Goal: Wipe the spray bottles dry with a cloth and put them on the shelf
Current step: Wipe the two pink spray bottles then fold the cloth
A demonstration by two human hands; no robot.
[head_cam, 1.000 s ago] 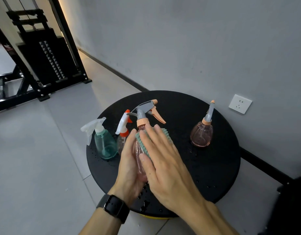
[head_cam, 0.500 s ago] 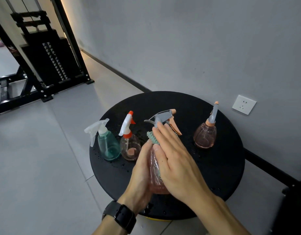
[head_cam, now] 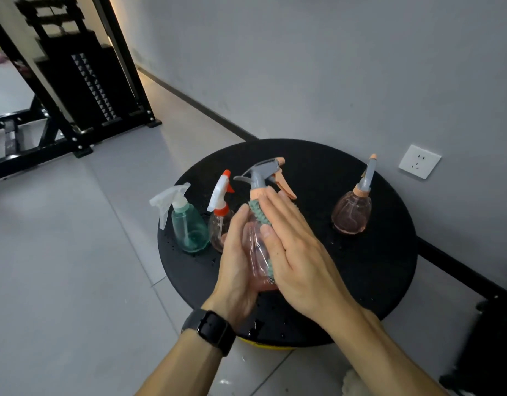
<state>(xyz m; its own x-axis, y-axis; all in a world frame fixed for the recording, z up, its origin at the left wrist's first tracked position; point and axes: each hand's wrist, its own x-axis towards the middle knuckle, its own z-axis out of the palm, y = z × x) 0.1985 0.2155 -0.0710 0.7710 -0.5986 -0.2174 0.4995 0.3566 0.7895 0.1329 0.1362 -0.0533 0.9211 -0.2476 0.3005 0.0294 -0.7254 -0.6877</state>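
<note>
The pink bottle (head_cam: 256,250) stands upright over the round black table (head_cam: 375,267), nozzle pointing right (toward the wall); the left hand (head_cam: 238,270) cups its side. The right hand (head_cam: 298,258) presses a green cloth (head_cam: 259,215) flat against it, fingers straight.

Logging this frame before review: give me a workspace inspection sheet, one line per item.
Surface: round black table, water droplets on it.
Job's things: pink bottle held above the table; green cloth pressed on it; teal bottle, small clear bottle and round pink bottle standing.
Clutter: nothing seen.
Hands: left hand grips the pink bottle; right hand, fingers straight, presses the cloth.
Cables: nothing seen.
Surroundings: grey wall, wall socket, black gym frame; no shelf in view.
</note>
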